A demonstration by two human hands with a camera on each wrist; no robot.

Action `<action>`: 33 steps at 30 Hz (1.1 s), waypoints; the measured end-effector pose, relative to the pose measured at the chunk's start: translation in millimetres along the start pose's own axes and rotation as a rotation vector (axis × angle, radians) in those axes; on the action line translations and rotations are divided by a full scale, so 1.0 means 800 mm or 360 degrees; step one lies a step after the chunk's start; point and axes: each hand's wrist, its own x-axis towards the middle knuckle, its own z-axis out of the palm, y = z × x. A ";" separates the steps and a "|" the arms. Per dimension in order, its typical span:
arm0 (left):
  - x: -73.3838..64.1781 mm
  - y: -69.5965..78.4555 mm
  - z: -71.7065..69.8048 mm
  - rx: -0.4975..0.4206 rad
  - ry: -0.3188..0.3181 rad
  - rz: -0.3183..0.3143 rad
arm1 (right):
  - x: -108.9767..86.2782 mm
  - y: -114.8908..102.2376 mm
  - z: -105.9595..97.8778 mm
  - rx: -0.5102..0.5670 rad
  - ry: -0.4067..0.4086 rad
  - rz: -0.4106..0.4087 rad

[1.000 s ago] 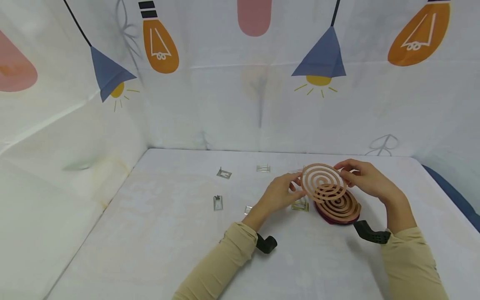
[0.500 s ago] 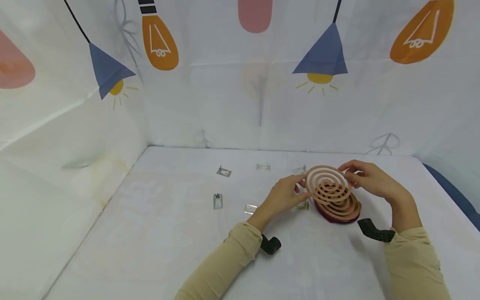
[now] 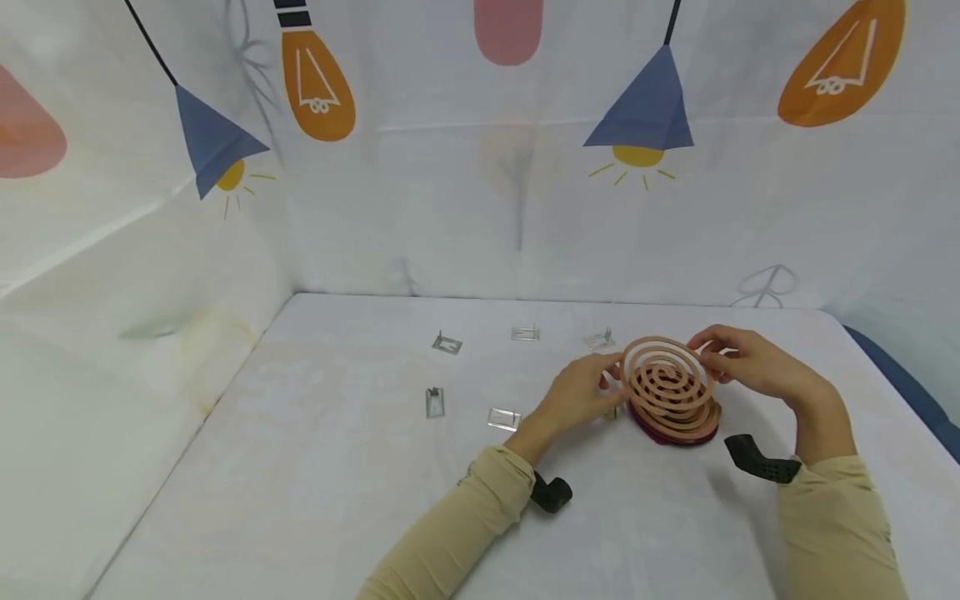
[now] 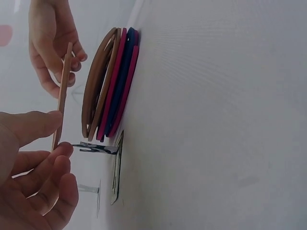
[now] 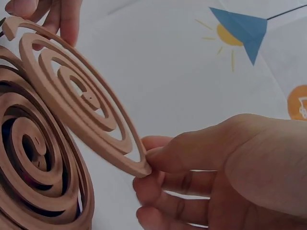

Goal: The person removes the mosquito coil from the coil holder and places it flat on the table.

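A tan mosquito coil (image 3: 666, 342) is held up between both hands, tilted above a stack of coils (image 3: 686, 435). My left hand (image 3: 581, 392) pinches its left edge between thumb and fingers; my right hand (image 3: 753, 362) pinches the opposite edge. In the left wrist view the held coil (image 4: 63, 91) shows edge-on, apart from the stack (image 4: 110, 84), which has tan coils on top and magenta and dark blue ones beneath. The right wrist view shows the held coil (image 5: 91, 100) as a flat spiral. A metal coil stand (image 4: 116, 167) stands beside the stack, partly hidden by my left hand in the head view.
More metal stands lie on the white table, each with an upright prong: one at the back left (image 3: 447, 343), one at the back middle (image 3: 525, 333), one behind my left hand (image 3: 600, 340), one at the left (image 3: 435, 402), one near my left wrist (image 3: 504, 418).
Both hands have moved right and slightly toward the person with the held coil, which now overlaps the stack more in the head view. Stands behind and near the left hand have come into clearer sight.
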 end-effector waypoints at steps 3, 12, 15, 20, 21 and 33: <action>0.002 0.001 0.003 0.0066 -0.0027 0.0027 | -0.002 0.005 -0.001 0.0007 -0.0028 0.0015; 0.004 0.003 0.010 0.0227 -0.0089 0.0043 | -0.004 0.013 -0.002 0.0064 -0.0178 0.0099; 0.004 0.004 0.013 0.0247 -0.0100 0.0070 | -0.006 0.014 -0.002 0.0076 -0.0222 0.0122; 0.003 0.004 0.016 0.0306 -0.0116 0.0104 | -0.006 0.017 -0.002 0.0072 -0.0268 0.0159; 0.002 0.003 0.017 0.0308 -0.0114 0.0109 | -0.005 0.017 -0.002 0.0069 -0.0278 0.0159; 0.001 0.004 0.015 0.0249 -0.0215 0.0069 | -0.005 0.019 -0.001 0.0067 -0.0373 0.0256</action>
